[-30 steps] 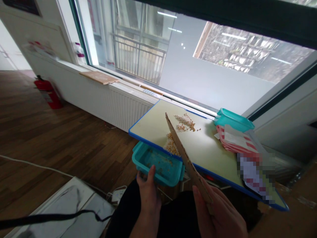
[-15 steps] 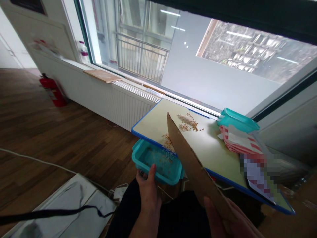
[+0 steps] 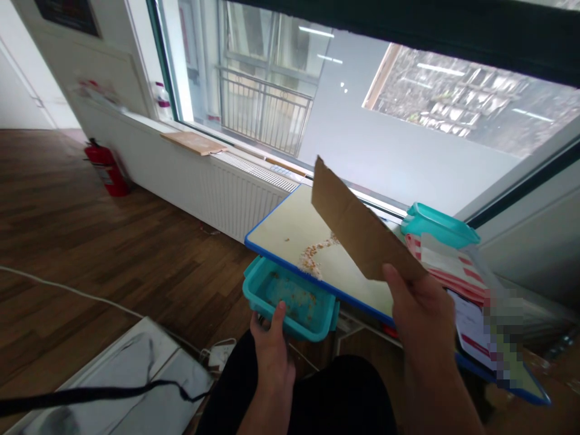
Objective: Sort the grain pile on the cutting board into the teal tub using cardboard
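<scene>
My left hand [image 3: 270,341] grips the near rim of a teal plastic tray [image 3: 254,296], its thumb over the edge. The tray sits just under the front edge of the small table [image 3: 281,223], with some grains [image 3: 306,299] scattered on its bottom. My right hand [image 3: 421,308] is closed on the lower end of a flat piece of cardboard [image 3: 357,223], raised and tilted above the tabletop. A trail of pale and orange grains [image 3: 312,254] lies on the table, reaching the blue front edge above the tray. The cardboard hides part of the table behind it.
Another teal tray [image 3: 439,225] stands at the table's back right, beside a red-and-white striped cloth [image 3: 453,266] and a phone [image 3: 473,332]. A radiator [image 3: 226,193] runs below the window. A red fire extinguisher [image 3: 106,169] and a white cable [image 3: 67,292] are on the floor.
The cardboard has lifted off the table's front edge and moved up and back. The far heap of grains now forms a trail toward the edge. My left hand stays on the tray.
</scene>
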The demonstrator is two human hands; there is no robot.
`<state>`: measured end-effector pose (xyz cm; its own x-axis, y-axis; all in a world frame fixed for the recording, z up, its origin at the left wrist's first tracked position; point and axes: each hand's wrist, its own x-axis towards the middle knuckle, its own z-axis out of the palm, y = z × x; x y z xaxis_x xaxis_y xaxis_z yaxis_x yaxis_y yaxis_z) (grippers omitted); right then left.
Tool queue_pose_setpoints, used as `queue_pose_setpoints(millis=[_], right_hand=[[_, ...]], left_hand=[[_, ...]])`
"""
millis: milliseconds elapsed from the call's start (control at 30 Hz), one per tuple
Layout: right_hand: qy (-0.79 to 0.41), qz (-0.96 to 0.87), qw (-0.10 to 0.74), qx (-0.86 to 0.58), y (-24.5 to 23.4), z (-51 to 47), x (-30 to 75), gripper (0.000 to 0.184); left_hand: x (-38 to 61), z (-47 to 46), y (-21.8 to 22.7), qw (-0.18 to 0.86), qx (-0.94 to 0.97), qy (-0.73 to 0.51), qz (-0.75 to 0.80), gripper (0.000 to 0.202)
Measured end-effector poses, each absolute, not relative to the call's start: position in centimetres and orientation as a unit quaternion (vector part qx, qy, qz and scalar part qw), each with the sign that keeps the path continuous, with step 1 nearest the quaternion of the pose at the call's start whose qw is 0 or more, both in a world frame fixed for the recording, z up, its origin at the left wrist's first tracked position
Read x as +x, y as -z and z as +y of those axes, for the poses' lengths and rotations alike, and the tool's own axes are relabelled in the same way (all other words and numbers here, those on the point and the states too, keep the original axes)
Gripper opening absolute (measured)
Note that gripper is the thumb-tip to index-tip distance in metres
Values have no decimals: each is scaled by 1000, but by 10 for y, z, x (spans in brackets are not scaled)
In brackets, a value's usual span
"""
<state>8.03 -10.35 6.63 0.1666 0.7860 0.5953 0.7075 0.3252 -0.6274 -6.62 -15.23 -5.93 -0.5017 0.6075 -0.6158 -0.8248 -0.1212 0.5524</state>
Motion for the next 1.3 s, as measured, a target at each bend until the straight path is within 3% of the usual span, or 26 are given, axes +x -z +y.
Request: queue_pose_setpoints(millis=[167,367,667,900,1300], right_hand=[[-221,-713,493,-446,-68,3,35,28],[-404,-665,454,-435,-54,82,-1,21],[-435,-658,422,-447,-42,89,23,18],[-453,-668,403,-431,-50,52,43,14],[-435,-672,418,-429,-50,-15,70,20]], left_hand=[[-68,-150,61,485,-124,-734,459,56],[-71,-145,59,477,-142,-740,453,61],[-71,-142,61,482,-165,-732,452,63],[-67,-147,61,491,-130,-722,470,51],[-52,-152,52,460,-127,-743,470,59]])
